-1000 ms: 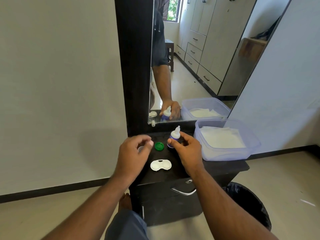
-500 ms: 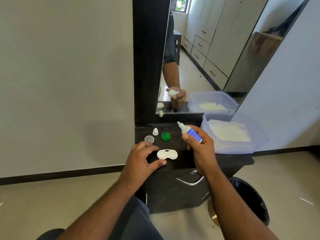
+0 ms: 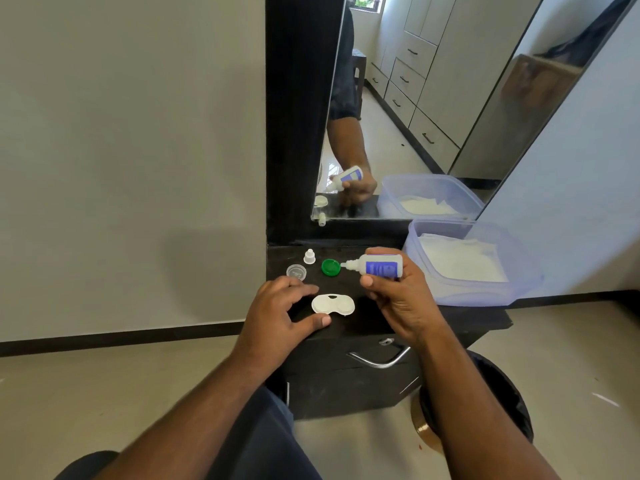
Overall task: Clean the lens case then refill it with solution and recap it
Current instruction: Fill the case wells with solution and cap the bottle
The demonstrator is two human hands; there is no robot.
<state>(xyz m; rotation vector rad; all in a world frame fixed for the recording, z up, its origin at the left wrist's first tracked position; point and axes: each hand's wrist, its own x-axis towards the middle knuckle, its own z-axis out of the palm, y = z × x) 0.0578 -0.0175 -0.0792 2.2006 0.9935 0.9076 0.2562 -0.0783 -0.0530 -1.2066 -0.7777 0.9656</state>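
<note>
The white lens case (image 3: 333, 304) lies uncapped on the black dresser top (image 3: 478, 320). My left hand (image 3: 280, 313) rests beside its left end, thumb and forefinger spread around that end without clearly gripping it. My right hand (image 3: 398, 296) holds the small white solution bottle (image 3: 375, 266) with a blue label, tipped sideways, its nozzle pointing left above the green cap (image 3: 330, 267). A clear cap (image 3: 296, 271) and the bottle's small white cap (image 3: 309, 256) stand further back on the left.
A translucent plastic tub (image 3: 519, 292) with white tissues sits at the right of the top. A mirror (image 3: 415, 116) rises behind. Below are a drawer handle (image 3: 379, 360) and a black-lined bin (image 3: 502, 403) on the floor.
My right hand has tilted the bottle from upright to lying sideways, nozzle leftward. My left hand set the small cap down at the back and came to the lens case.
</note>
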